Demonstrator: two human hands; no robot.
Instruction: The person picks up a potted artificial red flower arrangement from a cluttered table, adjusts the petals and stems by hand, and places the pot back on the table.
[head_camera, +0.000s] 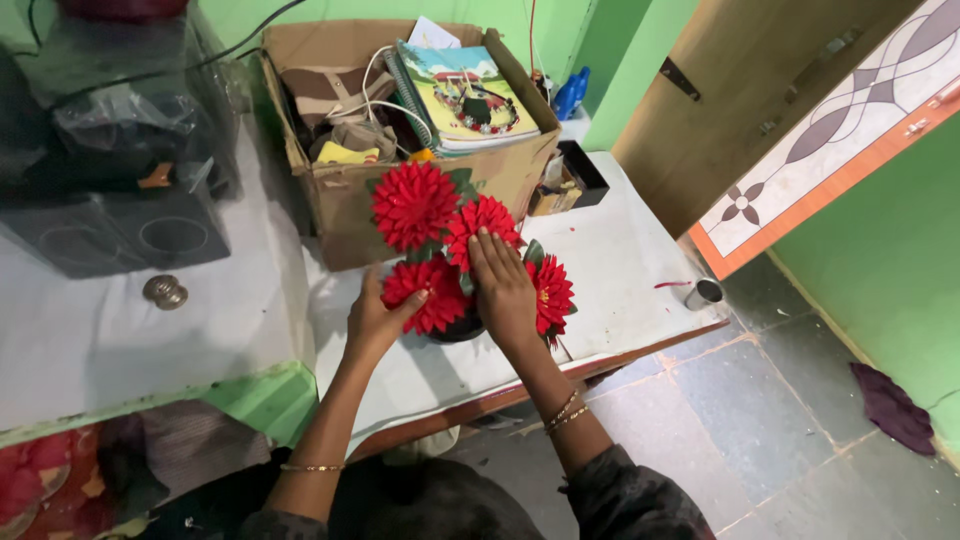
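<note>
Floor: grey stone tiles (770, 420) take up the lower right, the widest open stretch in the room; a dark purple rag (893, 408) lies near the green wall.
Door: a brown wooden door (740, 90) leans open beyond the table's far right corner.
Table: a white-covered table (620, 270) with a wooden front edge running diagonally; its right half is bare apart from a small metal cup (705, 293) standing right at the corner edge.
Left counter: a second white surface (100, 340) meets the table at a narrow seam; a black speaker (120, 235) and a round metal knob (165, 291) sit on it.
Cardboard box: an open box (350, 215) crammed with a colourful picture book (468, 95), cables and cloth stands at the back of the table, just behind the flowers, leaving little room there.
Black tray: a small black tray (582, 170) sits beside the box on its right.
Flower bunch: red artificial flowers (415, 205) with layered pointed petals and green leaves, four blooms showing, rise from a dark pot (460, 330) near the table's front edge, in the middle.
Left hand: the left hand (372, 322) cups the lowest left bloom, thumb pressed on its petals.
Right hand: the right hand (503, 290) lies flat, fingers (485, 250) extended over the middle blooms, touching rather than gripping them; thin bangles ring both wrists.
</note>
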